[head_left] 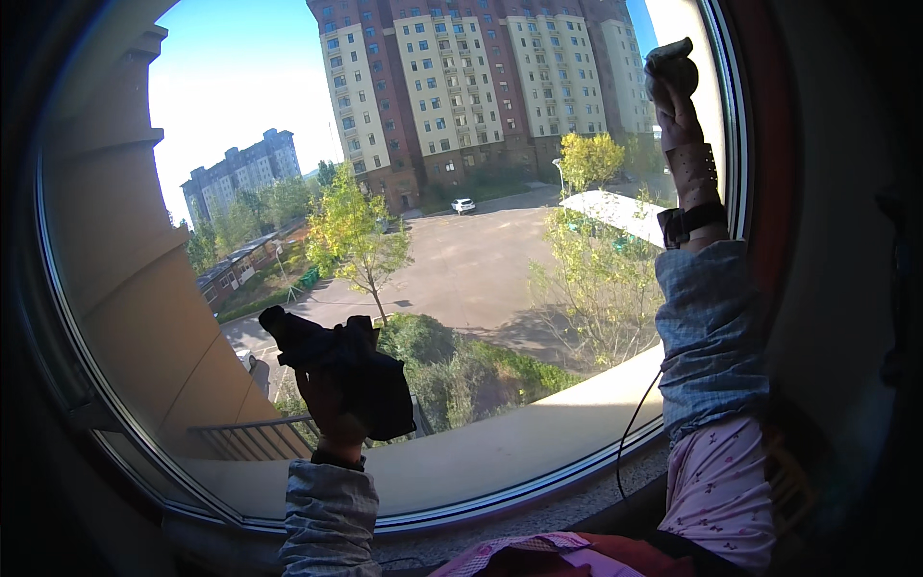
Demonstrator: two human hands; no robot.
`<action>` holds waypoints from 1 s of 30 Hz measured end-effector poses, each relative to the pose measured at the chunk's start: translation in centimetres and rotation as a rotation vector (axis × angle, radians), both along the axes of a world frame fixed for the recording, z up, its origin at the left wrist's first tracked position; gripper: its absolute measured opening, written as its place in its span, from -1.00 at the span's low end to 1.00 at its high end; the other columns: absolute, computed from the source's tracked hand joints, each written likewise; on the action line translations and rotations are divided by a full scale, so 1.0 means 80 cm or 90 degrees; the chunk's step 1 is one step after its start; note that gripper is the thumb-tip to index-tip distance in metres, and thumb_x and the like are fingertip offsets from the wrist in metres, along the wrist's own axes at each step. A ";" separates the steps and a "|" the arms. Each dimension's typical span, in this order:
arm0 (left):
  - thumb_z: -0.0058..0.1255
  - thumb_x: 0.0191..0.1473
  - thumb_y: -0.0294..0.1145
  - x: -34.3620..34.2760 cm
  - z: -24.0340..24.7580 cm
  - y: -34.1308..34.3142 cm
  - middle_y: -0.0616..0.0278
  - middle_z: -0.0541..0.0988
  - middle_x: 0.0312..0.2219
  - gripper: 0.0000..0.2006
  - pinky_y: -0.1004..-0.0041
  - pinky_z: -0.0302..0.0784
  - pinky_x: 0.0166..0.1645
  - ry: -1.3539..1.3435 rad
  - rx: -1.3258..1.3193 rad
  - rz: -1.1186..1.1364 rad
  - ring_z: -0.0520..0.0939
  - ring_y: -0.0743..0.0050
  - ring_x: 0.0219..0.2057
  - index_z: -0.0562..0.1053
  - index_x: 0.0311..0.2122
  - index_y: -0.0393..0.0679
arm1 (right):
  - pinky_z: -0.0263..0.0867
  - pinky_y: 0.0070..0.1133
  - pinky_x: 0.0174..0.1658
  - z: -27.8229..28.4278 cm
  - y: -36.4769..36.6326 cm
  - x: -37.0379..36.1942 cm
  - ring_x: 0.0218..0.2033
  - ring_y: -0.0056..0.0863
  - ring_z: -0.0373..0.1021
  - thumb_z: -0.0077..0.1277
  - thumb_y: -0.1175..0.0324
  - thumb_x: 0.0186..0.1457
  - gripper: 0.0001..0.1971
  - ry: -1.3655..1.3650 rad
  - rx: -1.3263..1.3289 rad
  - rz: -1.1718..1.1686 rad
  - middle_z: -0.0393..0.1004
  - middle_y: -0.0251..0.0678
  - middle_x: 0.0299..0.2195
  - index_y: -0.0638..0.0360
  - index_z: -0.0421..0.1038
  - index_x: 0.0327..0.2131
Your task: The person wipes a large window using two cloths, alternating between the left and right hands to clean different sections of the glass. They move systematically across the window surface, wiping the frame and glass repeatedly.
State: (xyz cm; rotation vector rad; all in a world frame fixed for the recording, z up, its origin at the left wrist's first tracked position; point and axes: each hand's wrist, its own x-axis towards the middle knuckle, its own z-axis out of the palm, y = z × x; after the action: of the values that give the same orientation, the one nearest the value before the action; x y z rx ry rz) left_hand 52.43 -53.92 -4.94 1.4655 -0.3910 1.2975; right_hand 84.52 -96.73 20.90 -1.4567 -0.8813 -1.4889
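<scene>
My right hand [679,117] reaches high along the right side of the window, closed on a bunched grey cloth [673,69] that seems to be against the glass. A perforated tan band and a black strap [685,225] circle that wrist. Lower and to the left, my left hand [332,409] is raised in front of the window. It is closed on a dark bundle that looks like a cloth [351,370], with one end sticking out to the upper left. Deep shadow hides most of its fingers and the bundle's detail.
The curved window frame [740,125] rings the view, with a stone sill [586,500] along the bottom. A thin black cable [630,433] hangs beside my right sleeve. Outside are a railing [250,440], trees, a paved yard [461,260] with a white car, and tall buildings.
</scene>
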 end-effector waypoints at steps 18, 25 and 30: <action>0.11 0.03 -0.07 -0.008 0.004 -0.005 0.08 0.55 0.06 -0.44 -0.10 0.07 0.37 0.012 0.120 0.226 0.45 -0.04 0.19 0.48 0.11 -0.13 | 0.27 -0.37 0.34 -0.140 0.075 -0.095 0.30 -0.20 0.27 -0.11 0.64 0.30 -0.49 -0.029 -0.085 0.025 0.31 -0.21 0.28 -0.16 0.38 0.22; -0.18 0.38 -0.15 -0.018 0.012 -0.003 0.13 0.44 0.13 -0.52 0.19 0.25 0.35 -0.045 0.452 0.560 0.43 0.20 0.19 0.24 0.27 -0.21 | 0.25 -0.35 0.35 -0.249 0.037 -0.047 0.31 -0.19 0.26 -0.15 0.47 0.41 -0.56 0.192 0.138 -0.059 0.30 -0.21 0.29 -0.11 0.30 0.29; -0.11 0.20 0.16 -0.008 0.004 -0.003 -0.01 0.52 0.07 -0.38 -0.13 0.11 0.35 0.030 0.165 0.336 0.45 -0.11 0.17 0.45 0.13 -0.19 | 0.12 -0.13 0.38 -0.264 0.216 -0.199 0.38 0.03 0.11 0.03 0.52 0.22 -0.58 0.037 -0.119 0.045 0.27 -0.17 0.32 -0.19 0.54 0.10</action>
State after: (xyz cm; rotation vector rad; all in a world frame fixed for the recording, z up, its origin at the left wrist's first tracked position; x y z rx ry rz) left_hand 51.81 -54.15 -4.58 1.8976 -0.1441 1.6658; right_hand 68.58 -79.48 -0.22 -1.5775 -1.0484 -1.3347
